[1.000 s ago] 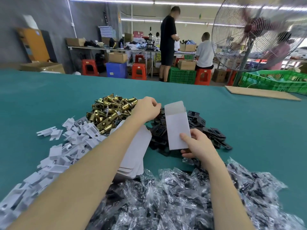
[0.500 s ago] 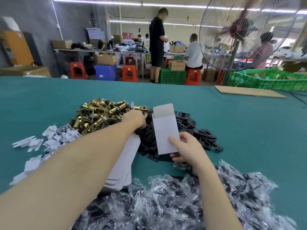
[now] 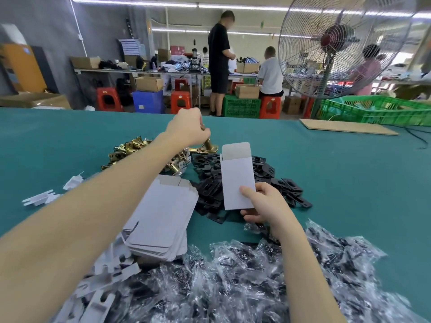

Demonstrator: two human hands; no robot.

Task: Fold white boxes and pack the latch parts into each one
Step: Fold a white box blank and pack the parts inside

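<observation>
White box (image 3: 236,180), flat matte card, pinched by right hand (image 3: 265,206); left hand (image 3: 186,129) grips a shiny brass latch (image 3: 208,145).

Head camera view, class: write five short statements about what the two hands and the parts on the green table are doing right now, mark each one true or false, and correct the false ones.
1. The right hand holds a folded white box with its top flap open. True.
2. The left hand rests flat on the stack of flat box blanks. False: it is raised over the brass pile, gripping a brass latch part.
3. Black plates lie in a pile behind the white box. True.
4. The clear bags lie at the table's far edge. False: they are nearest the camera.
5. The brass latch part is already inside the box. False: it is outside, to the box's left.
</observation>
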